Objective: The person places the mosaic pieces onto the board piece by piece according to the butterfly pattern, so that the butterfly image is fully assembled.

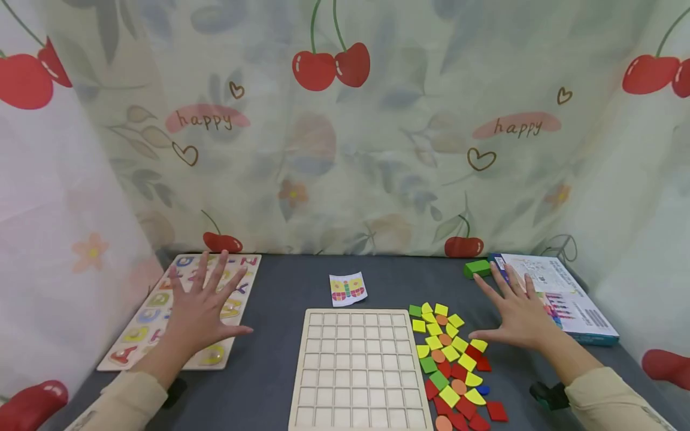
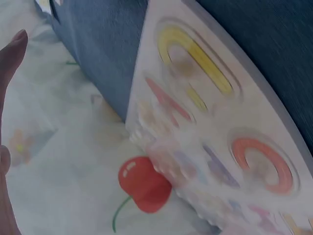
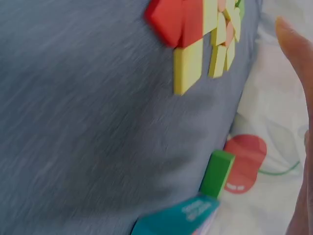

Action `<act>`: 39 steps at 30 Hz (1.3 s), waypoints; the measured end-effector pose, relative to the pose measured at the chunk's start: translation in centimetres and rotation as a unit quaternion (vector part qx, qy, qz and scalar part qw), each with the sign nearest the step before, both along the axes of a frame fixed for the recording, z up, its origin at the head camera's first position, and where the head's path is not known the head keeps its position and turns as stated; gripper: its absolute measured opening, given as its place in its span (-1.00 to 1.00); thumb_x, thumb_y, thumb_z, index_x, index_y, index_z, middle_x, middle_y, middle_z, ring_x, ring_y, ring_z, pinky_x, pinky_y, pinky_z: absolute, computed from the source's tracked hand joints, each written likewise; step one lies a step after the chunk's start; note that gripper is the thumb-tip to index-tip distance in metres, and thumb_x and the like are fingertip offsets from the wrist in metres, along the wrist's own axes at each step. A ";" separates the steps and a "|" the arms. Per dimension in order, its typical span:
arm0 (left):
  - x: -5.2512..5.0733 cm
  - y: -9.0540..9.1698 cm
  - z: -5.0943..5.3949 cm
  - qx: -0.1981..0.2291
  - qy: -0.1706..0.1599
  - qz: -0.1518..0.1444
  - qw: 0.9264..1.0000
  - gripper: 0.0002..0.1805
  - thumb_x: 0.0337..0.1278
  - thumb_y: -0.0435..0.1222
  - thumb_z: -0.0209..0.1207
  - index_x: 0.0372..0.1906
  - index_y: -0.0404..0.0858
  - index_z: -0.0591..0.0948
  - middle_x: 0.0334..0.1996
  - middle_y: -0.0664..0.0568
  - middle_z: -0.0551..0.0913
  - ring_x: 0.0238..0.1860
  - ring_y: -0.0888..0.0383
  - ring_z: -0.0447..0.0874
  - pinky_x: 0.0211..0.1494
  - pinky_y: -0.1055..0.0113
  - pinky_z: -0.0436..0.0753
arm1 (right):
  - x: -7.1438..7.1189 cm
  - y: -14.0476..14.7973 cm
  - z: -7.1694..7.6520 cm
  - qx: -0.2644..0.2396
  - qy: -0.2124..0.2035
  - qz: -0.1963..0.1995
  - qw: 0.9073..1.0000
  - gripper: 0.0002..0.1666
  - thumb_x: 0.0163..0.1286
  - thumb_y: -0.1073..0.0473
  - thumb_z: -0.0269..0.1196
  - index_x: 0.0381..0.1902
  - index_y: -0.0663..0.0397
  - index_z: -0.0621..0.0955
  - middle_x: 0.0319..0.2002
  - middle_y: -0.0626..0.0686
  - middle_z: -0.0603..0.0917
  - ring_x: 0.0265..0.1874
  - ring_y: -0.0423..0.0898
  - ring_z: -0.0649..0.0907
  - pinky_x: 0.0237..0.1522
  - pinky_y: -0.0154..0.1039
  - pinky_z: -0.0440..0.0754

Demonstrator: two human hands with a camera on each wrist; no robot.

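My left hand [image 1: 200,311] is spread, fingers straight, over the alphabet puzzle board [image 1: 126,326] on the left, and holds nothing. On the right, my right hand [image 1: 517,314] is likewise spread and holds nothing, between the loose tiles and a boxed item [image 1: 587,320]. A wooden grid board [image 1: 356,371] of square cells lies at the front middle. Beside it are scattered yellow, red, green and orange tiles [image 1: 450,353], squares, rounds and quarter-round shapes. Behind the grid lies a small paper card [image 1: 348,289] with a butterfly pattern.
A green block [image 1: 477,269] stands by the back edge near the box. Curtains printed with cherries [image 1: 331,66] hang behind and at both sides of the dark grey table [image 1: 269,383]. A small black object [image 1: 550,395] lies near my right wrist.
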State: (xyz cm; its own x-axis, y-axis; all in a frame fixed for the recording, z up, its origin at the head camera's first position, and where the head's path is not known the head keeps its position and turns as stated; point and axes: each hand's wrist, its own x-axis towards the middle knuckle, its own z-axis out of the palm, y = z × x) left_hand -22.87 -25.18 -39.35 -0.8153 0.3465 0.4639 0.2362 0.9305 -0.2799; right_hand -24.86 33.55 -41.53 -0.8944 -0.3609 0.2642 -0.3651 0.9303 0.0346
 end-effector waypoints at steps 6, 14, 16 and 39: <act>-0.5 3.1 -1.1 0.001 -0.047 -0.038 0.998 0.22 -0.53 0.50 0.17 0.42 0.04 0.17 0.50 -0.06 -0.11 0.49 -0.16 -0.32 0.31 -0.44 -0.30 | -2.2 -2.9 0.1 -0.074 -0.118 -0.014 0.990 0.23 -0.06 -0.44 0.28 0.44 0.04 0.13 0.46 0.32 -0.10 0.40 0.38 -0.11 0.31 0.42 -0.17; -0.2 7.2 -2.6 0.080 -0.213 -0.136 0.964 0.05 -0.27 0.27 0.29 0.42 0.05 0.18 0.50 -0.03 -0.09 0.44 -0.24 0.00 0.28 -0.43 0.02 | -5.3 -7.2 -1.1 -0.183 -0.241 0.004 0.953 -0.35 0.22 0.07 0.30 0.20 0.28 0.45 0.13 0.31 0.45 0.05 0.24 0.48 0.08 0.13 0.51; -0.1 8.0 -2.9 0.114 -0.274 -0.162 0.941 -0.02 -0.17 0.17 0.31 0.43 0.01 0.18 0.50 -0.06 -0.13 0.43 -0.24 0.02 0.27 -0.42 0.07 | -5.9 -7.9 -1.3 -0.196 -0.258 0.009 0.946 -0.48 0.22 0.19 0.28 0.12 0.30 0.52 -0.07 0.22 0.57 -0.18 0.06 0.57 -0.10 -0.07 0.61; 2.5 10.6 -4.7 0.234 -0.463 -0.153 0.841 -0.30 -0.03 0.03 0.29 0.24 -0.19 0.47 0.34 -0.06 0.35 0.37 -0.17 0.23 0.29 -0.14 0.32 | -7.6 -10.2 -0.7 -0.242 -0.354 -0.056 0.902 -0.92 0.17 0.39 0.27 -0.35 0.30 0.59 -0.41 0.10 0.62 -0.48 -0.13 0.59 -0.35 -0.25 0.63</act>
State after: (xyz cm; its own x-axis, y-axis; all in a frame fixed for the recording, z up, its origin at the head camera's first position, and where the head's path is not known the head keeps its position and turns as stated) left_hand -20.34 -14.61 -44.07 -0.8075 0.5623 -0.1782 0.3998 0.7438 0.5356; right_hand -32.42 23.40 -42.28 -0.9244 -0.2535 -0.2848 -0.0391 0.8060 -0.5906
